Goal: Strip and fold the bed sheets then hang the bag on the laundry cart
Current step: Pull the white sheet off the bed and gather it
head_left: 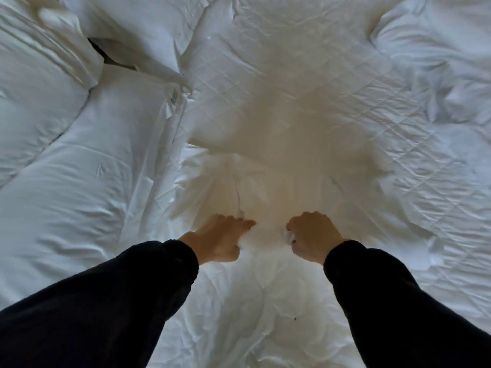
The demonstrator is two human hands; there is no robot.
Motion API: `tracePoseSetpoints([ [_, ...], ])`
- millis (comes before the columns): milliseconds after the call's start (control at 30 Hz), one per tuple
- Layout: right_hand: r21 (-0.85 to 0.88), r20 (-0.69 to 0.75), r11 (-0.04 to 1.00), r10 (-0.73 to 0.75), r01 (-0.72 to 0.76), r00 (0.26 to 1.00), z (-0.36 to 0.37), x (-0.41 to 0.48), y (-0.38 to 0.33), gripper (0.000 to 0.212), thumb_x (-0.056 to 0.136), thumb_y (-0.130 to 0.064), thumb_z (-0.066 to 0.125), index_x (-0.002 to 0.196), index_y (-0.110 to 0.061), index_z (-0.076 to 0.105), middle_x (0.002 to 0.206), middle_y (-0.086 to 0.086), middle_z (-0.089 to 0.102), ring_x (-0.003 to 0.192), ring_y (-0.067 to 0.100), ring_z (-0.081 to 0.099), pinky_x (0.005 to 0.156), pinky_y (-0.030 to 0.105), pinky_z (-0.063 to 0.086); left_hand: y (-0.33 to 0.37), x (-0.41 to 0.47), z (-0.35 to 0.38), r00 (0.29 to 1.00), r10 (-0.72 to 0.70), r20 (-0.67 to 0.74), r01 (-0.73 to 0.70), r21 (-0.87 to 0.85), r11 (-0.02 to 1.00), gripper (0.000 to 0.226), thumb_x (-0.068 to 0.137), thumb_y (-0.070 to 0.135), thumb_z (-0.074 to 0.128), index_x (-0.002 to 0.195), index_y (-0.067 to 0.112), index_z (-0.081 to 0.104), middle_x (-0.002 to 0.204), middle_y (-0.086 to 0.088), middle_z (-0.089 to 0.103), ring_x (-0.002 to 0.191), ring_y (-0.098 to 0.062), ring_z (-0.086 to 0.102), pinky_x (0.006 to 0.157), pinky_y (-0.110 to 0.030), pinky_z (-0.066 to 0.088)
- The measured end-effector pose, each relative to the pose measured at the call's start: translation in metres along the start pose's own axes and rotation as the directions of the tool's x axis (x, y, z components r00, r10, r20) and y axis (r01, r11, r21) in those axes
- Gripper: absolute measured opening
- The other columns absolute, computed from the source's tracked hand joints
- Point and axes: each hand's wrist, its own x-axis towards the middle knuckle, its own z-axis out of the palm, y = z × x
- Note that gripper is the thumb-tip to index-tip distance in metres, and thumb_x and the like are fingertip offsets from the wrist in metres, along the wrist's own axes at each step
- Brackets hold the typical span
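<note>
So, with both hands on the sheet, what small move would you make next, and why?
Probably draw the sheet a little toward you: the left hand and right hand both grip its bunched edge, and the quilted pad beyond already lies bare, so it seems free.

Both hands grip the white sheet.
</note>
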Motion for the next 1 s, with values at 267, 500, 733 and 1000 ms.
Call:
tracePoseSetpoints([
  [267,0.192,0.395,0.977,0.012,-0.095,0.919,-0.022,-0.063,-0.026,0.030,0.085,-0.017,0.045,0.109,-0.009,0.062,0.099,0.009,0.067,0.092,0.024,0.063,0.077,0.030,0.054,0.028,-0.066,-0.018,0.952,0.124,0.282,-0.091,-0.126,0.988,0.039,0.074,0.025,0.057,0.112,0.038,0.054,0.096,0.006,0.065,0.088,-0.021,0.061,0.079,-0.037,0.052],
  [500,0.284,0.175,0.936,0.163,-0.208,0.971,-0.054,-0.032,-0.003,0.014,0.076,-0.019,0.048,0.081,-0.016,0.061,0.071,-0.002,0.058,0.079,0.026,0.062,0.068,0.024,0.046,0.004,-0.051,-0.066,0.999,0.009,-0.036,-0.012,-0.081,0.997,0.029,0.078,0.029,0.052,0.106,0.030,0.059,0.089,0.005,0.067,0.083,-0.020,0.062,0.076,-0.033,0.050],
  [733,-0.023,-0.504,0.970,0.199,-0.243,0.841,-0.039,-0.020,-0.006,0.040,0.082,-0.022,0.032,0.105,-0.013,0.063,0.105,0.014,0.066,0.107,0.033,0.059,0.100,0.048,0.031,-0.009,-0.024,-0.046,0.766,-0.064,-0.640,0.227,0.175,0.958,0.047,0.084,0.037,0.030,0.112,0.014,0.061,0.100,-0.006,0.065,0.092,-0.028,0.061,0.092,-0.048,0.038],
  [1000,-0.047,-0.560,0.986,0.107,-0.160,0.822,-0.003,0.001,-0.008,0.060,0.094,-0.044,0.035,0.145,-0.013,0.035,0.149,0.019,0.035,0.138,0.037,0.030,0.112,0.057,0.009,-0.022,0.016,-0.044,0.701,-0.308,-0.643,0.380,-0.028,0.924,0.056,0.098,0.042,0.020,0.147,0.017,0.029,0.156,-0.014,0.021,0.143,-0.036,0.019,0.109,-0.067,0.005],
])
